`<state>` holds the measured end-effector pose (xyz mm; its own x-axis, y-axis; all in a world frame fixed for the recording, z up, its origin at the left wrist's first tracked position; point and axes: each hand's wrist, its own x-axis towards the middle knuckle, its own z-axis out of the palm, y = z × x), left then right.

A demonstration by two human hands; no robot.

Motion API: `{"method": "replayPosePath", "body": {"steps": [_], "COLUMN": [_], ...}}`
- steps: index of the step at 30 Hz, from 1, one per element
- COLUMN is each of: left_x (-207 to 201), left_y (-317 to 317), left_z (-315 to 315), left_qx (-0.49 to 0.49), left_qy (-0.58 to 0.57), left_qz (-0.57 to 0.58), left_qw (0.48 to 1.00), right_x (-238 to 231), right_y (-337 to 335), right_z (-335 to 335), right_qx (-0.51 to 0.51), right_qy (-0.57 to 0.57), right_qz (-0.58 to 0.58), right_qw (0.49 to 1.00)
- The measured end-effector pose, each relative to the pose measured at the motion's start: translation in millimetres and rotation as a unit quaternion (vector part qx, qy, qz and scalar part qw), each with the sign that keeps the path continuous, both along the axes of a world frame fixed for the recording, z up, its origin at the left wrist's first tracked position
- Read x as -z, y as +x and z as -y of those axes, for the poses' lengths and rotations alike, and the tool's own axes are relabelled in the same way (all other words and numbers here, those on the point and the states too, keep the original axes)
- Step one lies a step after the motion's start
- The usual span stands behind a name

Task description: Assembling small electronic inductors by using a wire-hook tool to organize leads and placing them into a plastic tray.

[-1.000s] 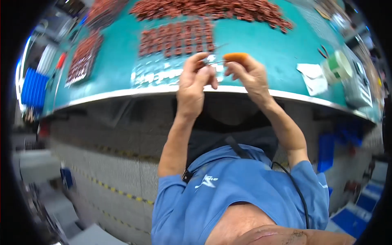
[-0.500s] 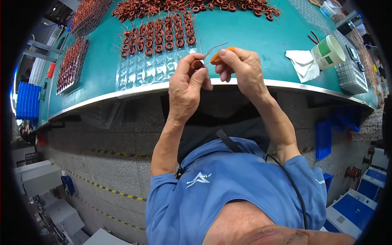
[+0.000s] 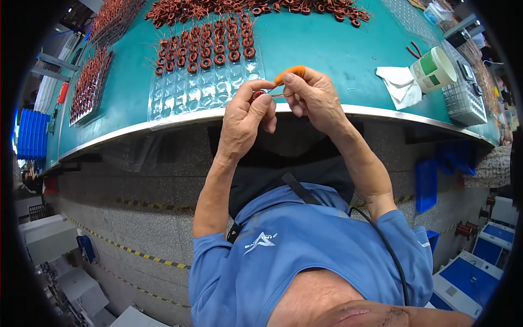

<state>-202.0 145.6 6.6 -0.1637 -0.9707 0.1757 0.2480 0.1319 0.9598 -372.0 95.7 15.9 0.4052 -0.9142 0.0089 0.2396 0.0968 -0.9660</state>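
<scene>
My left hand (image 3: 243, 119) pinches a small ring coil (image 3: 256, 95) wound with copper-coloured wire between thumb and fingers, just over the table's front edge. In my right hand (image 3: 318, 99) is an orange-handled tool (image 3: 290, 73), its thin metal shaft pointing down-left to the coil. A wire end (image 3: 277, 95) runs from the coil towards my right fingers; whether they grip it I cannot tell. Fingers partly cover the coil. Beyond my left hand, a clear plastic tray (image 3: 188, 101) holds rows of similar coils (image 3: 206, 48) in its far pockets.
A heap of coils (image 3: 218, 7) lies at the back of the green table (image 3: 332, 46). More filled trays (image 3: 90, 84) stand at the left. To the right are a white cloth (image 3: 400, 90), a white-and-green tub (image 3: 433, 70), pliers (image 3: 414, 50) and a clear box (image 3: 463, 98).
The orange handle has swung up and its tip tilted downward at the coil. The wire end, earlier sticking up to the right, now lies low between my hands.
</scene>
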Motion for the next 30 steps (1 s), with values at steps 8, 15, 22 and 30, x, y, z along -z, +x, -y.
{"method": "replayPosePath", "body": {"steps": [8,15,22,30], "left_x": [-5,-10,-41,-38], "left_y": [-11,-6,31,17], "left_z": [-1,-1,0,3], "left_qx": [-0.085,-0.115,0.039,0.033], "left_qy": [0.007,-0.136,-0.216,-0.121], "left_qz": [-0.096,0.279,0.414,0.371], "left_qw": [0.992,0.944,0.884,0.92], "right_x": [1,4,-14,-19], "right_y": [10,5,-7,-9], "right_z": [-2,-19,-4,-11], "right_qx": [0.06,0.023,-0.11,0.038], "right_qy": [-0.024,0.006,-0.009,-0.138], "right_qz": [0.082,-0.011,-0.064,-0.185], "right_qw": [0.994,1.0,0.992,0.972]}}
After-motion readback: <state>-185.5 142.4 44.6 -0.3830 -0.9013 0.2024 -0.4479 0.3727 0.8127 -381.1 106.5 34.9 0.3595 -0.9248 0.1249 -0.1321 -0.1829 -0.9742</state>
